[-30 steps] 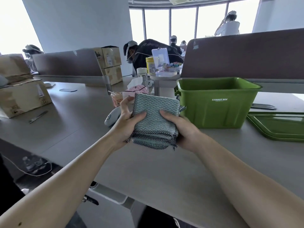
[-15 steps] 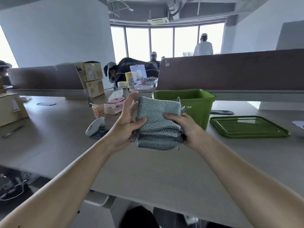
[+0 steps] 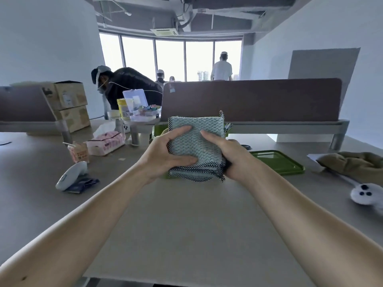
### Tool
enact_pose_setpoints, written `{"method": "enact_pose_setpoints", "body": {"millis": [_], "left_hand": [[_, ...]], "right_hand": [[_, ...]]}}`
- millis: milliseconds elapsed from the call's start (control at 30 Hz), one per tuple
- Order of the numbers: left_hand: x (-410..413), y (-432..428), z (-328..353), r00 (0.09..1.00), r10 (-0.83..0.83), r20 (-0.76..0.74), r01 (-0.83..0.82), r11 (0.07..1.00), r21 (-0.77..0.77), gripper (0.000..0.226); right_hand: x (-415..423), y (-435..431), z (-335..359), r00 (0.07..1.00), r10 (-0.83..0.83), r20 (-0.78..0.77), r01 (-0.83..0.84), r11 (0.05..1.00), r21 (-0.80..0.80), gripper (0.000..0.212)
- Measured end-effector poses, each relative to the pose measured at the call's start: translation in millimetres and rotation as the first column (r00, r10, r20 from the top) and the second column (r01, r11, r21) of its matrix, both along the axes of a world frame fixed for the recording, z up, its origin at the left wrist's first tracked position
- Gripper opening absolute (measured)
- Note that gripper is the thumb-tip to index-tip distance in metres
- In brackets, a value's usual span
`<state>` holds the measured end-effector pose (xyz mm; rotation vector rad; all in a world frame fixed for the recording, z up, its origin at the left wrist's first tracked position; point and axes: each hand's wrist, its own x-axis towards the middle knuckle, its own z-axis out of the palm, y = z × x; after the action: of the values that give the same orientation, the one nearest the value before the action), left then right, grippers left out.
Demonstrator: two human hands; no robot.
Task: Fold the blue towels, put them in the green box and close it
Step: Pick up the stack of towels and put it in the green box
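Soft, light folded towels [image 3: 196,146], prone to slumping; best pinched at both side edges, both hands' fingers [image 3: 182,129] clamped there.

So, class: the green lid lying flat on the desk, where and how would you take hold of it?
Probably by the raised rim along the near long edge of the green lid, coming from the front. It lies flat on the desk, so only the rim gives fingers something to hook under.

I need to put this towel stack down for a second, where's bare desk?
Bare desk lies below the towel stack, between your forearms. Crowded left around the tissue pack and scanner; the green lid takes up the right.
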<state>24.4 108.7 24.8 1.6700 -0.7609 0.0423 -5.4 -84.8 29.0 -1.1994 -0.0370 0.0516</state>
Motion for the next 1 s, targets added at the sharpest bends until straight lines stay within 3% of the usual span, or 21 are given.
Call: {"method": "enact_pose_setpoints", "body": {"millis": [100, 300, 533, 633, 700, 767, 833, 1000], "left_hand": [[19, -8, 12, 0.999, 0.014, 0.045, -0.015, 1.000, 0.019, 0.087], [66, -18, 40, 0.992, 0.048, 0.120, -0.056, 0.997, 0.062, 0.089], [130, -20, 61, 0.998, 0.005, 0.069, -0.016, 0.988, 0.154, 0.087], [149, -15, 59, 0.995, 0.065, 0.081, -0.080, 0.975, 0.209, 0.075], [162, -12, 58, 0.970, 0.217, 0.106, -0.229, 0.966, 0.121, 0.057], [179, -6, 57, 0.878, 0.461, 0.126, -0.470, 0.882, 0.047, 0.036], [203, 6, 47, 0.778, 0.615, 0.128, -0.628, 0.766, 0.139, 0.033], [251, 25, 10, 0.727, 0.687, 0.018, -0.606, 0.629, 0.487, 0.048]], "right_hand": [[13, -8, 18, 0.998, 0.008, -0.065, -0.009, 1.000, -0.022, 0.044], [66, -19, 47, 0.998, -0.065, -0.006, 0.064, 0.992, -0.107, 0.045], [137, -31, 69, 0.996, -0.092, 0.021, 0.095, 0.975, -0.201, 0.039], [157, -36, 70, 0.994, -0.105, 0.007, 0.104, 0.972, -0.212, 0.035], [170, -40, 70, 0.993, -0.118, 0.007, 0.117, 0.970, -0.215, 0.036], [180, -43, 68, 0.991, -0.134, 0.015, 0.134, 0.967, -0.216, 0.038], [189, -46, 65, 0.989, -0.145, 0.014, 0.144, 0.961, -0.235, 0.040], [202, -52, 61, 0.993, -0.115, -0.010, 0.107, 0.945, -0.309, 0.039]]}}
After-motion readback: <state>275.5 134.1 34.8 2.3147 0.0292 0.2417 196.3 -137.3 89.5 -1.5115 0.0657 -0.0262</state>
